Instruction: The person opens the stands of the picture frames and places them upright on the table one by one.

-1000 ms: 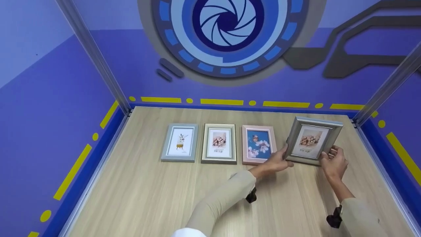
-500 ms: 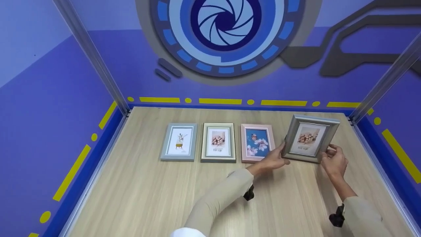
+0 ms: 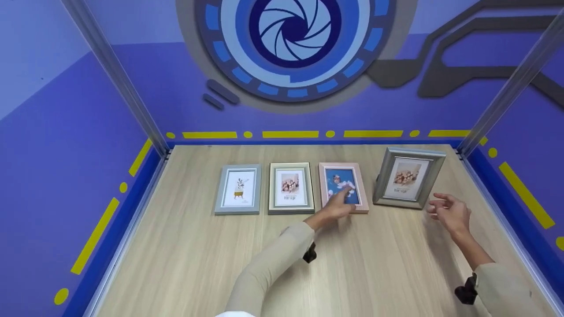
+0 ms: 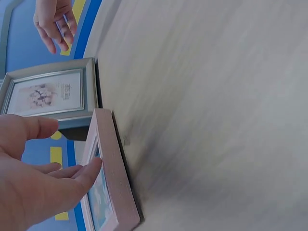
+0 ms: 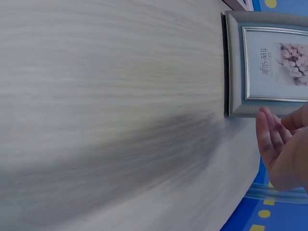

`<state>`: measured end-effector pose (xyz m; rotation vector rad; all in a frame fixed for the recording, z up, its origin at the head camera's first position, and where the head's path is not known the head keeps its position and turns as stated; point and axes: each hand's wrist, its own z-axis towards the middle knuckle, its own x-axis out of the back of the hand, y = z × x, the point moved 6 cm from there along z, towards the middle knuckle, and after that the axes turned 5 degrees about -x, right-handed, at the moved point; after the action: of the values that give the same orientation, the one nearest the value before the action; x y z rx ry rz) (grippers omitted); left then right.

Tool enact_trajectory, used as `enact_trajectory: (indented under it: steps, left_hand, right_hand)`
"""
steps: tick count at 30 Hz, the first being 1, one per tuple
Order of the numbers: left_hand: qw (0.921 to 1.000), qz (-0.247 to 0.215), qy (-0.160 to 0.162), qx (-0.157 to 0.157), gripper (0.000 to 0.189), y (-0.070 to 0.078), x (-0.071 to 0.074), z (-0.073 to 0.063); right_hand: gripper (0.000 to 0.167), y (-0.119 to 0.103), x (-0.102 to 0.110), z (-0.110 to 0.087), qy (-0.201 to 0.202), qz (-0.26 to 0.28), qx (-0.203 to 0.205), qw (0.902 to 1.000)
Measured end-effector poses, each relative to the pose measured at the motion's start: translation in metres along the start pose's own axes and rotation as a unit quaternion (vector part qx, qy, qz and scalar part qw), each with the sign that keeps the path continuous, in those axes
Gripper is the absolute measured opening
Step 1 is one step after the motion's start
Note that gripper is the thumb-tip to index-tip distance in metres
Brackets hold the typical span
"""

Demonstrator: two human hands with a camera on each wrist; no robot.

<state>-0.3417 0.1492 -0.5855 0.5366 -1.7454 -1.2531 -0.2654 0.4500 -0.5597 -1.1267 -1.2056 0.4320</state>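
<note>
A grey-silver picture frame [image 3: 406, 177] stands upright at the right end of a row, leaning back a little. Just off its lower right corner is my right hand [image 3: 454, 215], its fingers loosely bent around nothing. My left hand [image 3: 333, 208] hovers over the pink picture frame [image 3: 365, 201], which lies flat and shows blossoms on blue. In the left wrist view the thumb and fingers of that hand are spread apart, holding nothing. The left hand covers part of the pink frame's picture.
Left of the pink frame, a champagne-coloured picture frame [image 3: 291, 188] and a light blue picture frame [image 3: 238, 189] lie flat on the wooden table [image 3: 185, 264]. Metal posts [image 3: 506, 79] and blue-purple printed walls [image 3: 282, 119] bound the table at the back and sides.
Both hands have let go of the grey-silver frame, which now stands on its own. The left hand has moved left over the pink frame; the right hand has drawn slightly away to the right.
</note>
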Motion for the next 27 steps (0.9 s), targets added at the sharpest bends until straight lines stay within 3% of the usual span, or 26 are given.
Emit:
enact_trajectory:
  steps: [3,5,9,12,17,20,24,27]
  left_hand:
    - [0.9998,-0.009,0.015,-0.002,0.068,-0.005,0.014,-0.006]
    - [0.9997,-0.004,0.023,-0.001,0.066,-0.009,0.021,-0.011]
    - [0.9989,0.02,0.042,-0.005,0.062,-0.014,0.033,-0.017]
    - [0.9983,0.032,0.049,-0.004,0.063,-0.019,0.039,-0.023]
    - [0.9975,0.042,0.056,-0.002,0.066,-0.023,0.045,-0.024]
    - [0.9978,0.03,0.057,0.017,0.068,-0.027,0.046,-0.026]
    - [0.9977,0.003,0.046,0.051,0.069,-0.031,0.04,-0.031]
    - [0.9974,-0.015,0.042,0.056,0.071,-0.03,0.034,-0.032]
  right_hand:
    - [0.035,-0.006,-0.015,-0.005,-0.054,-0.017,0.009,0.9983]
    - [0.034,-0.01,-0.029,-0.01,-0.113,-0.047,0.014,0.9924]
    - [0.035,-0.018,-0.064,-0.025,-0.254,-0.091,0.033,0.9624]
    - [0.035,-0.024,-0.09,-0.035,-0.31,-0.109,0.046,0.9432]
    - [0.038,-0.037,-0.118,-0.034,-0.301,-0.135,0.068,0.9417]
    - [0.044,-0.042,-0.13,-0.034,-0.285,-0.142,0.088,0.9437]
    - [0.048,-0.046,-0.141,-0.034,-0.271,-0.142,0.107,0.946]
    - [0.05,-0.048,-0.147,-0.035,-0.27,-0.129,0.104,0.9486]
